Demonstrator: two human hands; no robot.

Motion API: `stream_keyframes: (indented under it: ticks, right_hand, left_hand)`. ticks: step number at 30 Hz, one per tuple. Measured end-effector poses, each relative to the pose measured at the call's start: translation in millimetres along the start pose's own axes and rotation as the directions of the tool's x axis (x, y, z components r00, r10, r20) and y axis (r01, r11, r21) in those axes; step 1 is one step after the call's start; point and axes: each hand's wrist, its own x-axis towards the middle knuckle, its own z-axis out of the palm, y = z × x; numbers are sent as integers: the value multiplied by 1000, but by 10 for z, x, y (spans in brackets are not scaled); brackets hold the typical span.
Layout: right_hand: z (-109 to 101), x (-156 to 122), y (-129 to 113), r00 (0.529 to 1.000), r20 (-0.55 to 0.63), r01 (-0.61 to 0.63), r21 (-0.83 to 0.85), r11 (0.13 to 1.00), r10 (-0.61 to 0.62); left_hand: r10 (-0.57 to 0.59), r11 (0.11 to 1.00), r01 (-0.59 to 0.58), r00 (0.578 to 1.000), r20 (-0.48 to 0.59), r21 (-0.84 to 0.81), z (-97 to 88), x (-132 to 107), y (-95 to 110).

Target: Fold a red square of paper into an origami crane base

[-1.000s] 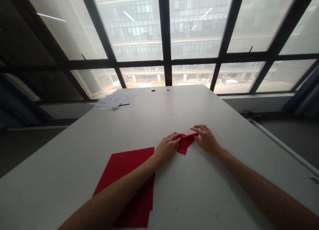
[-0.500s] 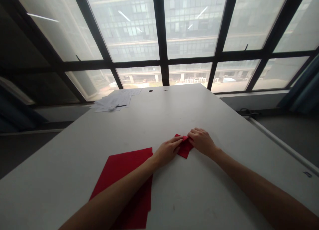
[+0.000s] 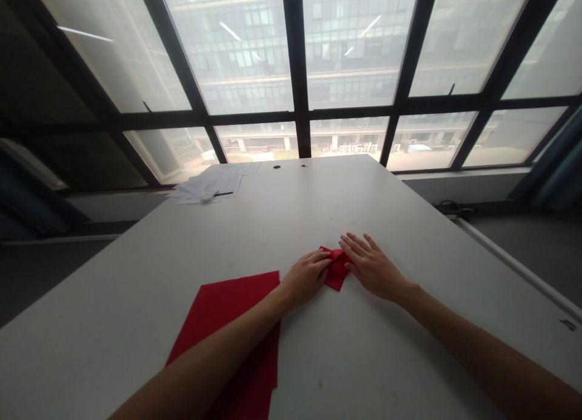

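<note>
A small piece of folded red paper (image 3: 337, 276) lies on the white table, partly hidden by both hands. My left hand (image 3: 308, 276) grips its left side, fingers pressed together over it and thumb at the near edge. On the right side, my right hand (image 3: 369, 263) is open, with fingers stretched out and spread; its fingertips touch the paper's right edge. Beneath my left forearm rests a stack of larger red paper sheets (image 3: 227, 305), partly covered by the arm.
Loose white papers (image 3: 204, 186) lie on the table's far left, with a dark pen-like object (image 3: 224, 194) on them. The white table (image 3: 345, 353) runs up to tall windows with dark frames. A small dark mark or object (image 3: 567, 325) is at the right edge.
My right hand has gone from fingers bunched at the folded paper's edge to fingers spread flat. My left hand stays on the paper. The view has shifted slightly.
</note>
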Motion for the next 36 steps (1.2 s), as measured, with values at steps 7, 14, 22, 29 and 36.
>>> stream_keyframes:
  ticks: [7,14,22,29,36]
  right_hand:
    - [201,-65,-116,960,228,-167,0,986,162]
    - [249,-75,-60,929,308,-232,58,971,204]
    - [308,-28,-7,883,82,-469,142,872,462]
    - [309,-16,415,785,-139,-487,464,740,604]
    - [228,-22,506,926,10,-328,513,793,377]
  left_hand:
    - [-130,988,131,991,-17,78,-51,-11,19]
    - [-94,988,96,995,-21,123,-59,-1,9]
    - [-44,999,44,998,52,-5,-5,-31,-24]
    - [-85,994,89,994,65,-60,-29,-37,-22]
    - [-84,996,84,996,32,-9,-63,-26,22]
